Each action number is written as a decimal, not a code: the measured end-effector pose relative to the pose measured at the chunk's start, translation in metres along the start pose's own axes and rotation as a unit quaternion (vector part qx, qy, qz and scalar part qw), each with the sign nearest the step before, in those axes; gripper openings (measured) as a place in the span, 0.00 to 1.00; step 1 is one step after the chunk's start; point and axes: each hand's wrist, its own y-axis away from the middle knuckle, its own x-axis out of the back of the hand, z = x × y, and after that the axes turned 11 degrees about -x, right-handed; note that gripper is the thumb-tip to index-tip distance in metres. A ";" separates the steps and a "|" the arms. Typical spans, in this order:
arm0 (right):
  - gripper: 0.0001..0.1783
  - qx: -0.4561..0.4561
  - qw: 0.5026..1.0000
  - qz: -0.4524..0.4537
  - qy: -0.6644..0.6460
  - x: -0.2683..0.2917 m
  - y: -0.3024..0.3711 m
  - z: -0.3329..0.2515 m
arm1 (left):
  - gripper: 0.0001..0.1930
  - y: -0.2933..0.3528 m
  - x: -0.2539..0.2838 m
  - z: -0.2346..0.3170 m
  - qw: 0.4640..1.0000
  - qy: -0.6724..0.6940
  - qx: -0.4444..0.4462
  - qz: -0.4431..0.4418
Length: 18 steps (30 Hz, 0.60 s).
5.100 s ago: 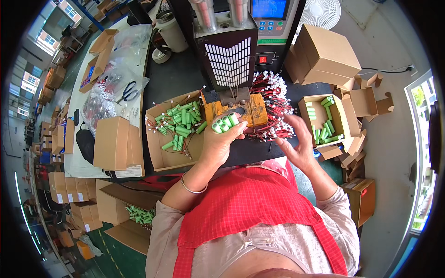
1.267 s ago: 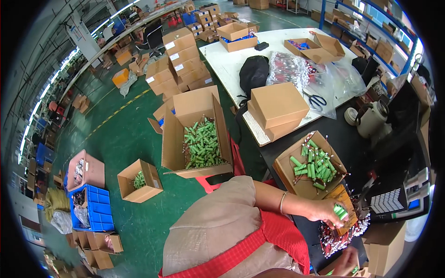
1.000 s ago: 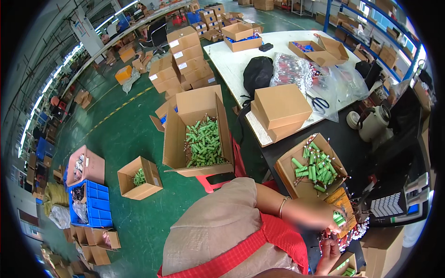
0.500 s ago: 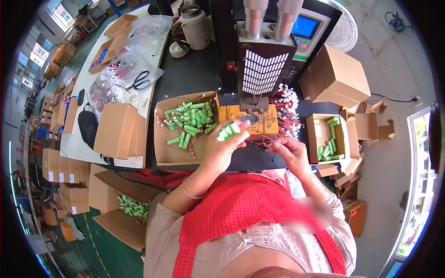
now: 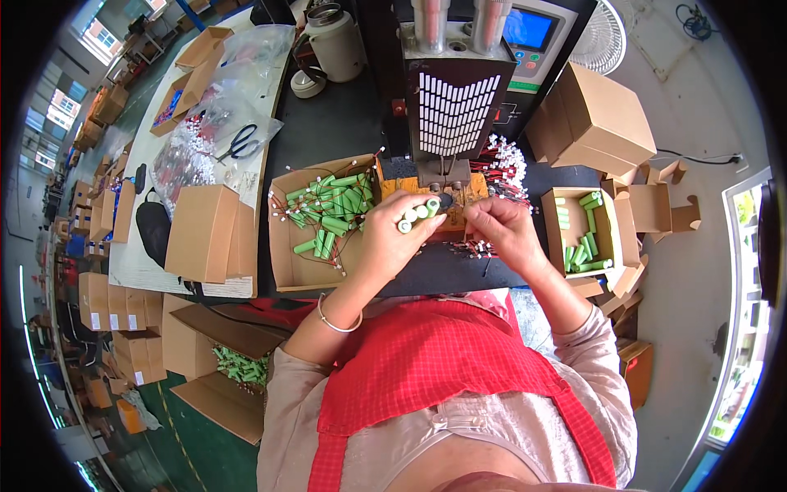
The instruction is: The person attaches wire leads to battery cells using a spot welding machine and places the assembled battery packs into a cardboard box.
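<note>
Several green cylindrical battery cells (image 5: 432, 207) are gripped in my left hand (image 5: 388, 243), their ends facing up and toward the right. My right hand (image 5: 510, 234) is closed in a pinch just right of them, on a thin wire lead that is mostly hidden by the fingers. Both hands are at the front of a worn orange block (image 5: 397, 185), right under the two electrodes of a spot welder (image 5: 445, 171). Left of my left hand, a cardboard box (image 5: 283, 261) holds green cells with wire leads attached.
At the right stands an open carton (image 5: 556, 243) with bare green cells. A bundle of red wires with white connectors (image 5: 504, 160) lies beside the welder. Scissors (image 5: 238, 142) and plastic bags rest on the white table. A metal jug (image 5: 334, 45) stands at the back left.
Both hands have moved up and closer together under the welder's electrodes. The cells in my left hand have tilted, and my right hand has come in beside them. The view has shifted slightly.
</note>
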 end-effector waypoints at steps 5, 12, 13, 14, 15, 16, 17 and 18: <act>0.14 -0.035 0.999 -0.027 0.010 0.000 -0.013 -0.010 | 0.12 -0.009 -0.003 -0.013 0.994 -0.095 -0.059 -0.019; 0.14 -0.058 0.996 -0.041 0.050 -0.001 -0.019 -0.016 | 0.08 -0.015 -0.006 -0.011 0.988 -0.137 -0.038 -0.052; 0.14 -0.061 0.995 -0.044 0.059 0.000 -0.021 -0.016 | 0.07 -0.016 -0.005 -0.013 0.982 -0.162 0.035 -0.089; 0.14 -0.053 0.996 -0.056 0.052 0.001 -0.026 -0.013 | 0.07 -0.016 -0.004 -0.014 0.968 -0.186 0.107 -0.127; 0.15 -0.053 0.996 -0.053 0.057 0.001 -0.026 -0.013 | 0.07 -0.018 -0.005 -0.006 0.970 -0.210 0.055 -0.106; 0.15 -0.053 0.995 -0.050 0.062 0.000 -0.024 -0.013 | 0.07 -0.016 -0.006 -0.008 0.970 -0.208 0.056 -0.110; 0.13 -0.057 0.996 -0.048 0.049 0.000 -0.022 -0.016 | 0.07 -0.016 -0.007 -0.012 0.981 -0.182 -0.019 -0.061; 0.13 -0.057 0.996 -0.048 0.048 0.000 -0.019 -0.019 | 0.08 -0.017 -0.007 -0.013 0.983 -0.155 -0.094 -0.012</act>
